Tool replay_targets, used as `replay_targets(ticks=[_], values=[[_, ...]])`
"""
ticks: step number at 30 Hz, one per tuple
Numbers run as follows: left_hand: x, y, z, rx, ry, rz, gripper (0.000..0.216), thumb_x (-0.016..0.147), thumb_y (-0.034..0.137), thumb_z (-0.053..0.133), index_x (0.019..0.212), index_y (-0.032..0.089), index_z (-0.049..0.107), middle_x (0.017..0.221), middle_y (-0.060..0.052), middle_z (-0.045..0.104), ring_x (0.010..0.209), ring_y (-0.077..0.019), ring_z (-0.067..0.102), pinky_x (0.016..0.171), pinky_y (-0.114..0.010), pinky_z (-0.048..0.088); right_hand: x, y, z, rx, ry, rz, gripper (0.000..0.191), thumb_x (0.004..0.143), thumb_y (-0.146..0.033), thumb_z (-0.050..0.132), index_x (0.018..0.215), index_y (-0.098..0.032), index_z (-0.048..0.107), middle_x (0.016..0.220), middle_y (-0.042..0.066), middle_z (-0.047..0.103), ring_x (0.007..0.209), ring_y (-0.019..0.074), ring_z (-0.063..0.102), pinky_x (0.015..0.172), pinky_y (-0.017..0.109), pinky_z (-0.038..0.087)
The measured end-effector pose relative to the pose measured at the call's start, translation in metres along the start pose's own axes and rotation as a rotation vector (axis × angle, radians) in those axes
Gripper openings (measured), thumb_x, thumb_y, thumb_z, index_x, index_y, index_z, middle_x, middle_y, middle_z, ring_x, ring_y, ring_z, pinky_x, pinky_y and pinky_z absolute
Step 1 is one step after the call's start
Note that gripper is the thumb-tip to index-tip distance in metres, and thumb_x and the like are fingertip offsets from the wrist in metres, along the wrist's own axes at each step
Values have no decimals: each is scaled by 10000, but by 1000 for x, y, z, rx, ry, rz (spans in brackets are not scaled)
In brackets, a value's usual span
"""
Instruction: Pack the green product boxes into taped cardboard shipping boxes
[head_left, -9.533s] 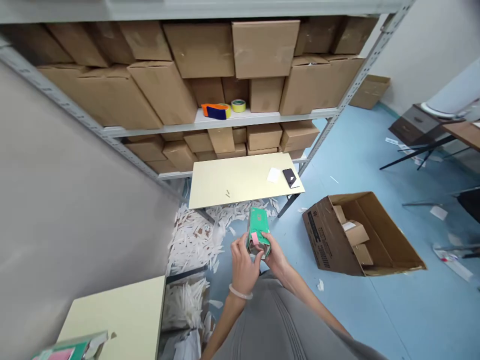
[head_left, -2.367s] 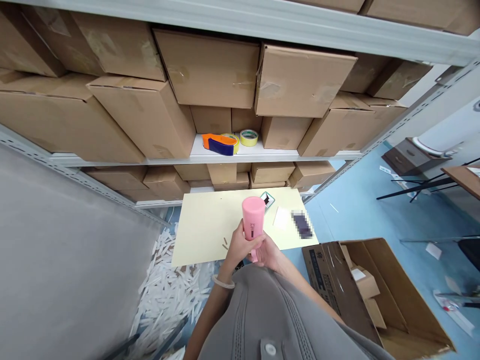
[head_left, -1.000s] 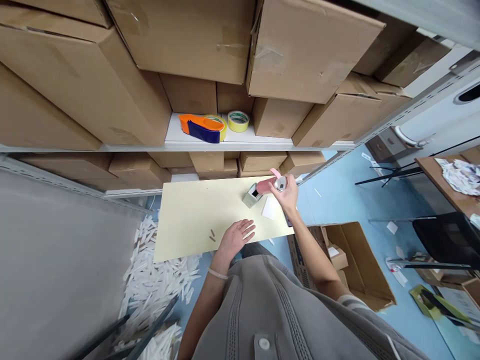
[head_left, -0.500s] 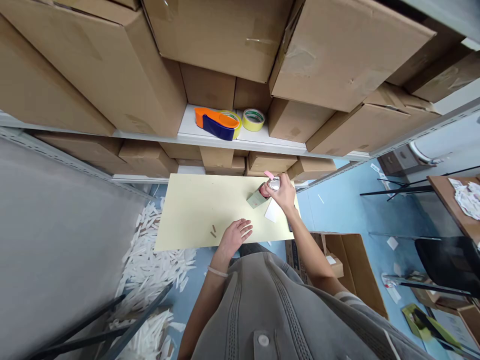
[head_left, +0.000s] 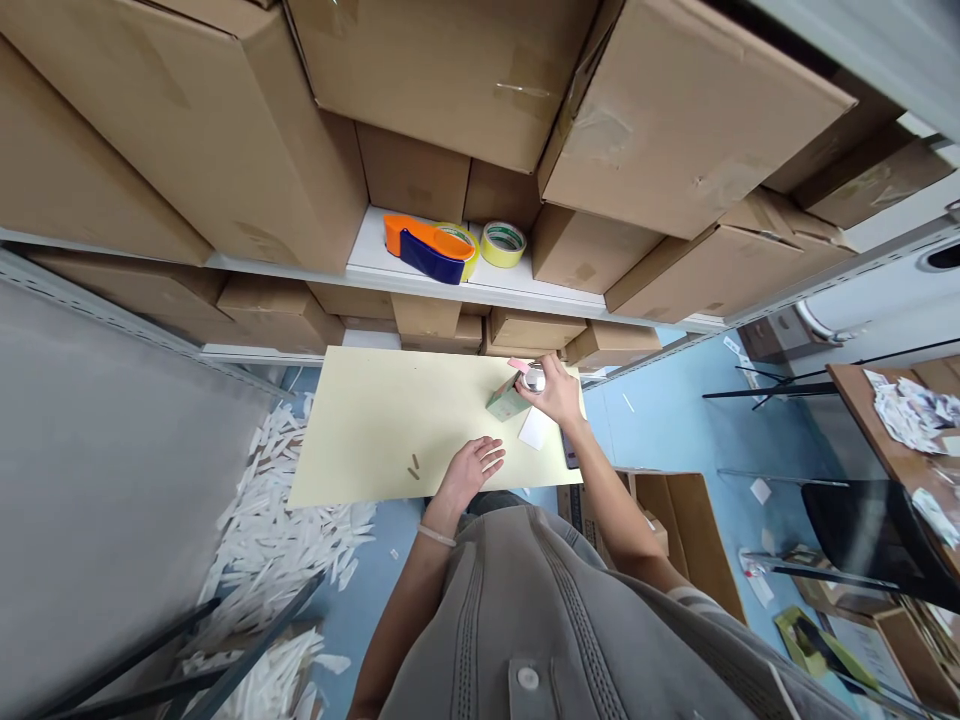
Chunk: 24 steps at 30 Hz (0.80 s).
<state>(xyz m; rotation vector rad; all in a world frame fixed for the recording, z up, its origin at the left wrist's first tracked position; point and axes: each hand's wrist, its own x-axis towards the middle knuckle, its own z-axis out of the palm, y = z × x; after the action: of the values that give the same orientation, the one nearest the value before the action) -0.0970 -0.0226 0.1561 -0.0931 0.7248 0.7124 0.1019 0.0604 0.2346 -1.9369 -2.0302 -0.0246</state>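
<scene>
My right hand [head_left: 559,392] is closed around a small round container with a shiny silver end [head_left: 534,378]. A pink strip [head_left: 517,365] sticks out on its left side. The container is right above a pale green box [head_left: 508,401] that stands on the cream tabletop [head_left: 375,420]; whether it is partly inside the box I cannot tell. Below that hand lies a white slip of paper [head_left: 535,428]. My left hand [head_left: 474,468] is open and empty, its fingers loosely spread near the table's front edge. Left of it are two small brown strips [head_left: 414,467].
A shelf [head_left: 480,290] behind the table carries cardboard boxes [head_left: 427,85], an orange and blue tape dispenser [head_left: 427,250] and a roll of yellow tape [head_left: 503,245]. A dark flat object [head_left: 571,448] lies at the table's right edge. White scraps [head_left: 262,510] cover the floor at left.
My right hand has tipped the container over the green box, and its reddish side no longer shows. My left hand stays open in place. The whole view has shifted slightly.
</scene>
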Motion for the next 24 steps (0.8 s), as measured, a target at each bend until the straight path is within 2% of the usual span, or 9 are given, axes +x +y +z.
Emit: replay_targets(ticks=[2, 4, 7, 9, 13, 15, 19, 21, 24], values=[[9, -3, -1, -25, 6, -14, 81, 839, 158, 533, 869, 160, 608, 1059, -115, 666, 992, -209, 644, 969, -379, 447, -1, 1, -2, 17, 43, 39, 396, 789, -511, 544, 1038, -204, 529, 988, 61, 596, 812, 208, 573, 577, 255, 346], [25, -6, 2, -89, 17, -94, 156, 850, 240, 554, 984, 162, 578, 1134, -142, 625, 1079, -249, 614, 984, -449, 441, -6, 0, -3, 57, 49, 37, 396, 798, -517, 535, 1039, -203, 529, 988, 64, 599, 836, 208, 576, 586, 257, 370], [60, -7, 14, -201, -9, -308, 547, 826, 507, 562, 1226, 151, 450, 1224, -203, 534, 1184, -337, 544, 961, -597, 411, -21, -2, -3, 125, -5, -37, 391, 797, -508, 550, 1044, -205, 539, 998, 61, 597, 875, 201, 584, 598, 255, 404], [86, -4, 26, -239, -46, -364, 675, 809, 602, 524, 1286, 138, 406, 1222, -221, 520, 1177, -359, 542, 939, -614, 417, -32, -3, -4, 153, -52, -90, 388, 791, -491, 566, 1055, -208, 543, 1009, 57, 596, 886, 196, 591, 608, 254, 422], [129, 4, 47, -335, -138, -234, 397, 879, 452, 499, 1132, 151, 549, 1021, -137, 629, 942, -243, 639, 857, -400, 516, -42, 2, -6, 182, -98, -116, 389, 780, -465, 587, 1073, -214, 536, 1027, 57, 598, 892, 196, 597, 633, 260, 442], [141, 5, 52, -350, -135, -237, 322, 884, 401, 502, 1061, 144, 580, 936, -109, 647, 863, -216, 643, 801, -343, 530, -37, 7, -6, 187, -91, -92, 403, 774, -474, 592, 1074, -213, 528, 1024, 58, 596, 895, 199, 595, 641, 263, 442], [150, 1, 56, -251, 2, -344, 382, 865, 471, 501, 1018, 132, 589, 922, -132, 653, 898, -268, 635, 783, -398, 532, -18, 19, 8, 144, -107, -10, 400, 795, -500, 555, 1075, -217, 519, 1032, 49, 592, 866, 199, 583, 665, 276, 435], [150, -1, 56, -217, 44, -318, 401, 860, 495, 500, 1014, 136, 593, 928, -139, 655, 916, -278, 634, 788, -411, 531, -12, 26, 24, 97, -144, -1, 404, 812, -505, 536, 1088, -210, 526, 1039, 65, 593, 900, 221, 568, 725, 306, 439], [150, -3, 55, -219, 28, -247, 346, 869, 459, 511, 1002, 153, 605, 915, -113, 663, 885, -245, 645, 782, -373, 532, -15, 34, 54, 18, -224, -36, 468, 845, -496, 519, 1185, -175, 530, 1146, 138, 568, 1072, 284, 510, 891, 394, 406]])
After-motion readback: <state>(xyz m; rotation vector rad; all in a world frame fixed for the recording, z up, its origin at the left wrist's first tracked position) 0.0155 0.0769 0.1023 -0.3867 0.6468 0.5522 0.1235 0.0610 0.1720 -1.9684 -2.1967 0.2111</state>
